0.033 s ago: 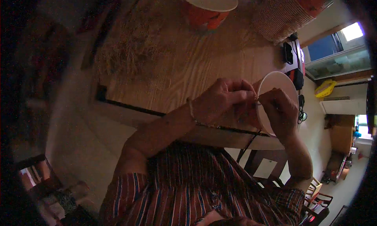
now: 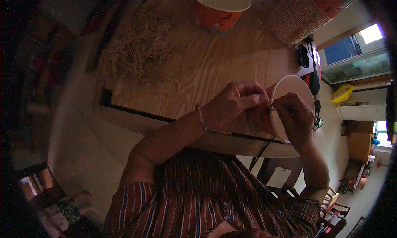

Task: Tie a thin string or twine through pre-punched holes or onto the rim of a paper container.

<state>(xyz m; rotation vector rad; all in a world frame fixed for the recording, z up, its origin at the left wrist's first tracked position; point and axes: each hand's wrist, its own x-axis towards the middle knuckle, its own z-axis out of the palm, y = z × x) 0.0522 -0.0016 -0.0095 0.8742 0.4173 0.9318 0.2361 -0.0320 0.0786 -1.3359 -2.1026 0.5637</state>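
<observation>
Much of the round, pale paper cup point(image 2: 295, 86) is hidden: the right hand point(image 2: 294, 115) covers its lower part and the left hand point(image 2: 233, 102) its near side wall, so only the upper arc of its pale inside shows plainly. What the fingertips pinch at the rim is too small and dim to make out; a thin strand seems to sit there, but its kind cannot be told. A thin dark cord point(image 2: 261, 152) hangs down below the fingers, its upper end lost behind the hands.

The left hand comes in from the lower left, wrist bent, a thin bracelet point(image 2: 201, 116) on it, knuckles up, fingers curled together and closed on the cup's rim. The right hand rises from the lower right, forearm steep, its fingers bunched and pressed to the rim opposite, fingertips of both hands nearly meeting.

Beyond the fingers lies the light wooden tabletop point(image 2: 215, 68); farther off to the left lies a loose heap of dry straw-like fibre point(image 2: 138, 52), and straight beyond stands an orange paper tub with a white rim point(image 2: 219, 6), cut off at the top.
</observation>
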